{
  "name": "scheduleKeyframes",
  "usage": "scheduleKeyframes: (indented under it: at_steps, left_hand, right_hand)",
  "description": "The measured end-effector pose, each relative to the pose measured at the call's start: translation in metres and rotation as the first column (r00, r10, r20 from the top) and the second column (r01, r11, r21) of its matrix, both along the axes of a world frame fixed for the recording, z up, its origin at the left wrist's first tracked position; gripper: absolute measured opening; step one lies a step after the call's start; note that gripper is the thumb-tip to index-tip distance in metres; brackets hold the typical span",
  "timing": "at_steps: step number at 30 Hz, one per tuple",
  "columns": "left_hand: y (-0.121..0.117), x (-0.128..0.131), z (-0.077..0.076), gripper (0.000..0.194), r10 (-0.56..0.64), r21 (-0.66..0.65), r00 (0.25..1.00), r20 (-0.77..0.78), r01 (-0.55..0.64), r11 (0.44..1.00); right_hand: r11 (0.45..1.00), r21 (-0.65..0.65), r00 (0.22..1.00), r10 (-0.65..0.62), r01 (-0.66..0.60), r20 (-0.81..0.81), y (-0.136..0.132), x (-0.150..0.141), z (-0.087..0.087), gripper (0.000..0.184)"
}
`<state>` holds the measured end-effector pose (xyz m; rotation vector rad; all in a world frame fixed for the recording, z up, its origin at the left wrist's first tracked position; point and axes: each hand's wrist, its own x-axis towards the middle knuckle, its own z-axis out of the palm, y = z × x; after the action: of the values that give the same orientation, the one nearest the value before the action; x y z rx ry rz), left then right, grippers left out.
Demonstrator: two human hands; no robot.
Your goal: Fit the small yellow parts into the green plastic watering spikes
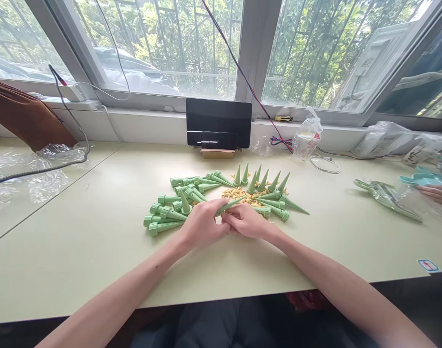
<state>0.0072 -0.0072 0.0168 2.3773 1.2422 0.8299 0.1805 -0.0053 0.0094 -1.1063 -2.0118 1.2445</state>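
Observation:
My left hand is closed around a green plant watering spike, its pointed end angled up to the right. Against it, the fingers of my right hand are pinched together at the spike's lower end; what they hold, if anything, is hidden. Just beyond my hands lies a pile of small yellow plastic pieces. Left of the pile, several green spikes lie heaped on their sides. Behind and right of it, several more spikes stand upright on their caps, and a few lie down.
A tablet with a phone before it stands by the window. At right, another person's hand is beside bagged green items. A bagged cup, coiled white cable and brown bag sit around the table.

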Motion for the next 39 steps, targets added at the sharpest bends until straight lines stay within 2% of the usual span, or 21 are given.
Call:
scheduleKeyframes:
  at_steps: [11,16,21,24,29,32,35,39]
  left_hand:
    - [0.0011,-0.0011,-0.0021,0.027,0.012,0.046,1.000,-0.014,-0.011,0.999]
    - [0.0012,-0.0010,-0.0004,0.025,-0.019,0.049,1.000,0.008,0.019,0.999]
    - [0.0012,-0.0012,0.0037,0.024,-0.032,0.067,0.997,0.066,0.027,0.997]
    - [0.0013,-0.0008,0.0035,0.023,-0.046,0.067,0.997,0.063,0.042,0.997]
    - [0.0028,-0.0009,-0.0014,0.027,-0.057,0.072,0.997,0.047,0.053,0.996]
    - [0.0036,-0.0014,-0.0031,0.028,-0.045,0.072,0.997,0.057,0.041,0.997]
    - [0.0036,-0.0015,-0.0030,0.028,-0.028,0.051,0.996,0.089,0.023,0.998]
    - [0.0035,-0.0011,-0.0021,0.024,-0.034,0.017,0.990,0.136,0.033,0.999]
  right_hand:
    - [0.999,0.029,1.000,-0.013,0.013,-0.011,-0.0015,0.0001,0.0025,0.034]
    - [0.996,0.089,1.000,-0.018,0.018,0.001,-0.0036,-0.0002,0.0035,0.034]
    - [0.991,0.119,0.996,-0.048,0.058,-0.080,-0.0053,-0.0013,0.0010,0.036]
    - [0.980,0.188,0.996,-0.044,0.058,-0.078,-0.0051,-0.0014,-0.0008,0.036]
    - [0.932,0.359,0.998,-0.020,0.037,-0.052,-0.0034,-0.0015,-0.0024,0.031]
    - [0.954,0.296,0.997,-0.031,0.052,-0.073,-0.0031,-0.0016,-0.0024,0.033]
    - [0.992,0.123,0.991,-0.024,0.040,-0.133,-0.0028,-0.0009,-0.0014,0.035]
    - [0.999,-0.047,0.973,0.007,-0.018,-0.229,-0.0007,0.0011,-0.0004,0.037]
